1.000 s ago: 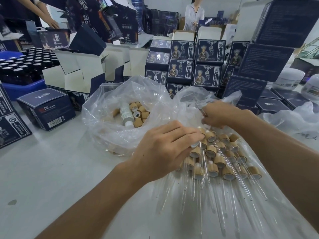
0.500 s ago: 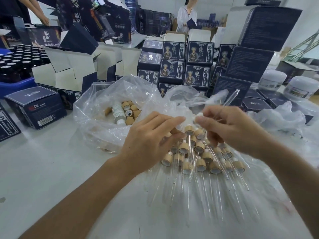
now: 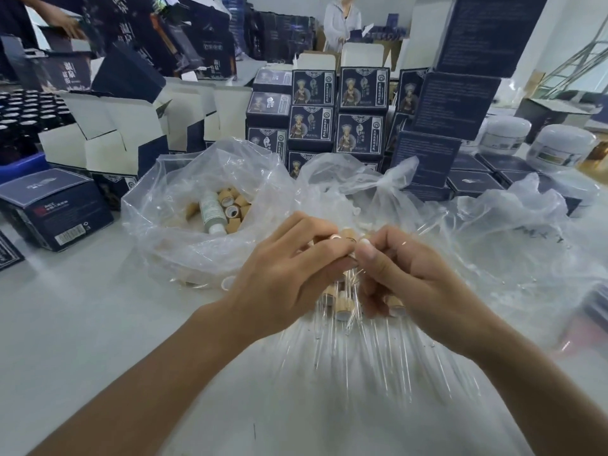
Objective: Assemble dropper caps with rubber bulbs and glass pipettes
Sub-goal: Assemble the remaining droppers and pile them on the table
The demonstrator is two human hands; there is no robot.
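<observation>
Meeting fingertip to fingertip, left hand and right hand both pinching dropper cap.

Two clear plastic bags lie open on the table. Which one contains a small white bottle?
The left bag, beside the left hand: a white bottle lies among loose wooden caps. The other bag shows no bottle.

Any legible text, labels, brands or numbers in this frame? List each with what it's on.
No text here can be read for certain.
Stacked dark blue boxes: figure artwork, a round emblem and vertical characters, too small to read.
Closed box at left: red mark, white print and a barcode, blurred.
Bottle in the plastic bag: label print too fine.
Tall boxes at right: blocks of small print, illegible.
White jars: label band blurred.
</observation>
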